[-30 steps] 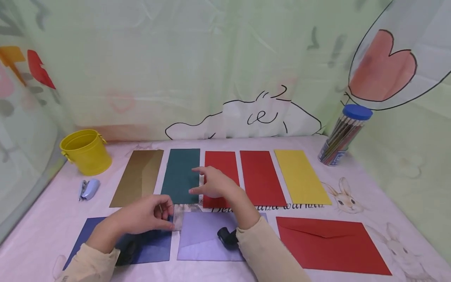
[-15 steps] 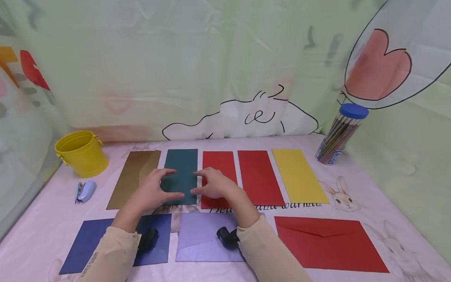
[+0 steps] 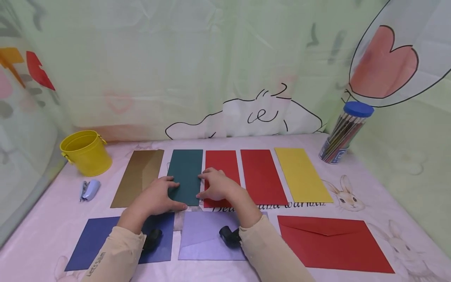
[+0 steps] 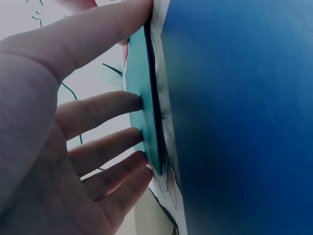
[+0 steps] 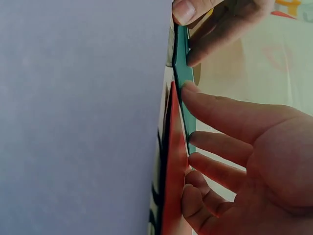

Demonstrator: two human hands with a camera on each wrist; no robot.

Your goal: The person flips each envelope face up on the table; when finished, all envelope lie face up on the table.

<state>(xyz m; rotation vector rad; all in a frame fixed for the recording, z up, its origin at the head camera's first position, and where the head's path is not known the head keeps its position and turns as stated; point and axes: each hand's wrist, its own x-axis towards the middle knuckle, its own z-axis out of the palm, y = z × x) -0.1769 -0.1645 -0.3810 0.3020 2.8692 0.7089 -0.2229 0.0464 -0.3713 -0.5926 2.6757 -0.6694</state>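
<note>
Left hand (image 3: 156,197), right hand (image 3: 222,187): spread, nothing gripped | at green envelope (image 3: 187,168) edges | risk: narrow gap, could nudge adjacent red envelope (image 3: 222,160)

The head view is evenly lit, right wrist's dimmer.

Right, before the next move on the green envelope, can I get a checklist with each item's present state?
1. Left grip touching the green envelope: ok, fingertips meet it in the left wrist view.
2. Right grip at its right edge: ok, thumb touches there.
3. Right grip free of the neighbouring red envelope: cannot tell; it overlaps it in the head view.
4. Green envelope lying fully flat: cannot tell.
5. Blue stapler away from both hands: ok.
</note>
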